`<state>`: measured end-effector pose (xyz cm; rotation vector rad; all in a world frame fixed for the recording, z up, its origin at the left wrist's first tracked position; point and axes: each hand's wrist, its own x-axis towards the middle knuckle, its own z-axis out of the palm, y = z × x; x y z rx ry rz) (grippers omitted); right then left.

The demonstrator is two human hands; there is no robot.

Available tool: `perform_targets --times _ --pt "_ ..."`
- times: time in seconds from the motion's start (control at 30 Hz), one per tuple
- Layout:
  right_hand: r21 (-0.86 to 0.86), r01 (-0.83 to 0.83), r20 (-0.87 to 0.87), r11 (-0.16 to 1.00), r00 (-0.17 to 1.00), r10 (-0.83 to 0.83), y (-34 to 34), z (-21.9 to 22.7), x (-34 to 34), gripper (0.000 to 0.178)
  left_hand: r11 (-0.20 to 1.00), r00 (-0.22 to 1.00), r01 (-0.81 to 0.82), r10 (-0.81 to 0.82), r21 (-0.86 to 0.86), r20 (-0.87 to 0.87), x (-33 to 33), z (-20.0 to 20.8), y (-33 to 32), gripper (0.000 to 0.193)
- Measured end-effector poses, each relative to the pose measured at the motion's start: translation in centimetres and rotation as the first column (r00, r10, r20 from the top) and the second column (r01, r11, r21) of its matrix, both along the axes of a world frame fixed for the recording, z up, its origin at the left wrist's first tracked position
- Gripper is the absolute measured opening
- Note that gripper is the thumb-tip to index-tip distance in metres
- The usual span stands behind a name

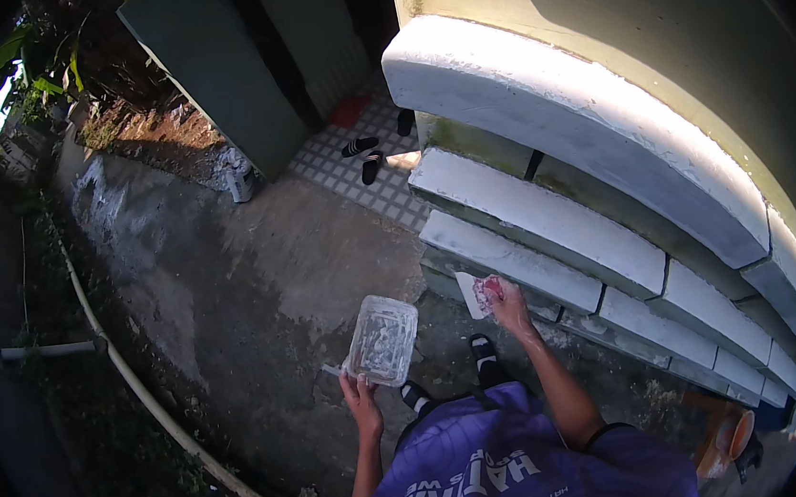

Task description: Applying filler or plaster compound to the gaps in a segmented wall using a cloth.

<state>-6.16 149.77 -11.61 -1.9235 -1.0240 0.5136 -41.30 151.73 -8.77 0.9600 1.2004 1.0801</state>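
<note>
My left hand [363, 407] grips the lower edge of a shallow rectangular plastic tray [390, 303]. White paste is smeared over the inside of the tray. A thin pale stick-like end juts out beside that hand; I cannot tell what it is. In my closed right hand [513, 308] is a scraper [470, 296] with a flat white blade and a reddish, paste-spotted part by the fingers. The scraper is close to the lower white-topped concrete ledge [513, 253], but whether the two touch is unclear. White residue marks my right hand.
Stepped ledges rise on the right, up to a thick white-coated one [574, 88]. Ahead are an open green door [208, 65], a tiled floor [352, 171] and black sandals [371, 167]. A long pipe [132, 370] runs along the left. An orange container [742, 434] stands lower right.
</note>
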Motion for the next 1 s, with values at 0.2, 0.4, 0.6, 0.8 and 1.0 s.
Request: perform_targets --times 0.2,0.4,0.6,0.8,1.0 --pt "0.065 0.046 -0.562 0.997 0.827 -0.001 -0.4 8.2 -2.6 0.012 0.990 0.995 0.065 -0.074 0.124 0.064 1.9 1.4 0.5 0.053" --pt "0.156 -0.038 -0.734 0.987 0.664 0.142 -0.6 8.5 -5.7 0.014 0.985 0.988 0.119 -0.130 0.122 0.085 1.1 2.7 -0.7 0.062" --pt "0.194 -0.093 -0.707 0.977 0.677 0.204 -1.8 10.3 -10.8 0.015 0.969 0.982 0.179 -0.186 0.168 0.027 -0.1 3.5 -1.7 0.063" --pt "0.013 -0.108 -0.543 0.994 0.834 0.098 -3.7 12.9 -14.9 0.013 0.970 0.943 0.231 -0.243 0.078 0.227 -1.8 3.0 -2.1 0.059" --pt "0.031 0.039 -0.430 0.999 0.903 -0.022 -5.7 13.1 -17.5 0.014 0.900 0.893 0.433 -0.436 0.052 0.108 -3.0 3.2 -2.8 0.050"
